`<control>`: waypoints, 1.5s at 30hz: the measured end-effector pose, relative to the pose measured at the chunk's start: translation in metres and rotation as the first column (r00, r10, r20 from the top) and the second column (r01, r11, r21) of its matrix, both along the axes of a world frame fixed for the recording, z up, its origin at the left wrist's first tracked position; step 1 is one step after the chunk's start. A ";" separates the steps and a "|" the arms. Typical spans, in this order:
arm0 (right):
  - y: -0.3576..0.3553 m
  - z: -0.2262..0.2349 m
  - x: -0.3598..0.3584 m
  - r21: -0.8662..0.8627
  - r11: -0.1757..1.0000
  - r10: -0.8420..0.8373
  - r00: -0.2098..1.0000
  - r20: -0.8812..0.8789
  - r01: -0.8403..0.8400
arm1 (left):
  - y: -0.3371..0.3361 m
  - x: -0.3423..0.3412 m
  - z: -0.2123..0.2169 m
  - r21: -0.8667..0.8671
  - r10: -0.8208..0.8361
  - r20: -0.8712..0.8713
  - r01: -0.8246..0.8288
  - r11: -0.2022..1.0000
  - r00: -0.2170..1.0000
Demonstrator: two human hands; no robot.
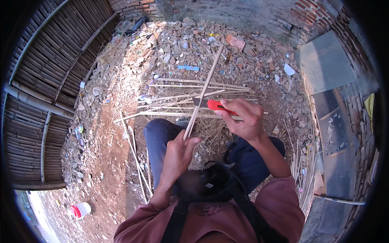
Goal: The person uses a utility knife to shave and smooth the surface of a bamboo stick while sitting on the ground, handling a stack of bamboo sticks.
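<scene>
A long, thin bamboo strip point(210, 75) slants up and away in front of me, its near end split in two. My left hand point(177, 156) is closed around that near end, the thumb lying toward the right. In my right hand point(247, 120) is a red utility knife point(222, 106), gripped by its handle. Its dark, wide blade points left and meets the strip a little above the split. Beyond my knees, several pale bamboo strips point(174, 114) lie crossed on the ground, with fine shavings point(209, 135) beneath them.
Broken brick and stone rubble point(178, 52) covers the ground toward the back wall point(227, 16). A slatted bamboo wall point(48, 60) stands at left. More thin strips point(135, 158) lie beside my left knee. A white and red container point(81, 209) sits at lower left, and boards point(326, 60) lean at right.
</scene>
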State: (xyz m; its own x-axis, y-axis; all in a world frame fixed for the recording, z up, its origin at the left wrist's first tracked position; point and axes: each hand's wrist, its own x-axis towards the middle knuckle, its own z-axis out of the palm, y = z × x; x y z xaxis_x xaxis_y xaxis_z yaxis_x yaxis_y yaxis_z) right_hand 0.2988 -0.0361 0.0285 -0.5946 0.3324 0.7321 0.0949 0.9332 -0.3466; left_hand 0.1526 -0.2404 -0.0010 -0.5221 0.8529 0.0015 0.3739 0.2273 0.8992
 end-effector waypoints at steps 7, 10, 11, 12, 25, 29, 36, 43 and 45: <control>0.031 0.001 -0.002 0.037 0.997 -0.067 0.984 -0.167 0.075 | -0.002 0.003 0.001 0.006 -0.020 -0.003 0.020 1.000 1.000; 0.025 0.008 0.001 0.021 0.996 -0.088 0.992 -0.089 0.091 | -0.002 0.004 0.003 0.005 -0.034 0.000 0.034 0.999 0.999; 0.024 0.010 0.002 -0.010 0.995 -0.103 0.993 -0.052 0.103 | -0.003 0.004 0.004 0.007 -0.031 0.001 0.031 1.000 1.000; 0.026 0.008 0.002 -0.008 0.995 -0.105 0.993 -0.054 0.104 | -0.003 0.004 0.005 0.009 -0.032 -0.001 0.032 0.999 0.999; 0.126 0.002 0.036 -0.458 0.782 -0.444 0.893 0.066 0.423 | -0.021 -0.005 -0.033 0.137 -0.105 0.135 0.086 0.987 0.985; 0.103 0.005 0.032 -0.713 0.696 -0.219 0.970 -0.102 0.083 | -0.023 -0.029 -0.036 0.148 -0.267 0.582 0.223 0.963 0.768; 0.053 -0.002 0.010 -0.896 0.339 0.143 0.957 -0.252 -0.287 | -0.013 -0.040 -0.041 0.247 -0.353 0.865 0.311 0.918 0.357; 0.024 -0.010 -0.010 -0.924 0.077 0.192 0.915 -0.356 -0.375 | 0.006 -0.028 -0.035 0.222 -0.382 0.862 0.430 0.875 0.332; 0.028 -0.020 -0.010 -0.922 0.060 0.162 0.916 -0.368 -0.381 | 0.006 -0.030 -0.036 0.234 -0.430 0.833 0.481 0.845 0.348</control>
State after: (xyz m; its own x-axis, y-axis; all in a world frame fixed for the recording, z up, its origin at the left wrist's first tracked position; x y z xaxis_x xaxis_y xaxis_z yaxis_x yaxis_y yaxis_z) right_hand 0.2887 -0.0085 0.0086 -0.7644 0.6447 -0.0021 -0.2249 -0.2697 -0.9363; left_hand 0.1226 -0.2343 -0.0366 0.2274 0.9452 -0.2343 -0.4839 0.3184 0.8152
